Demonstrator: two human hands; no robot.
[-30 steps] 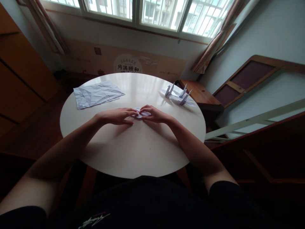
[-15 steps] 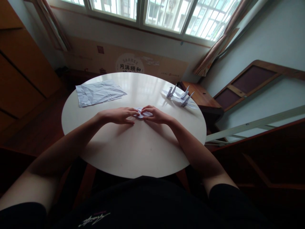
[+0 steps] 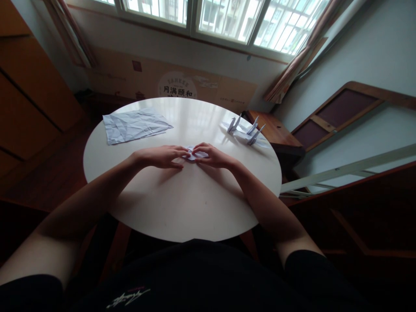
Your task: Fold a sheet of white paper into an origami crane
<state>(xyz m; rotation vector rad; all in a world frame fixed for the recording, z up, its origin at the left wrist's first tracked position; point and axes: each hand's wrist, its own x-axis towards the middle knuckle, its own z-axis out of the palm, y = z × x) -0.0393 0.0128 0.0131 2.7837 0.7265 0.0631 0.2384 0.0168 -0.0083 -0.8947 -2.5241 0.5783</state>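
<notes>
Currently, the folded paper (image 3: 192, 157) is touched by the left hand (image 3: 160, 157) and right hand (image 3: 214, 156), mid-way across the white table (image 3: 182, 203); whether pinched or just pressed can't be told. Edges are best aligned before creases are pressed firmly.

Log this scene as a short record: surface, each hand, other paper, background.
Surface: white table with a curved edge
Left hand: fingers at the small folded paper
Right hand: fingers on that same paper, from the other side
Far left: creased paper
Far right: folded-paper figures with upright points
Background: window
</notes>
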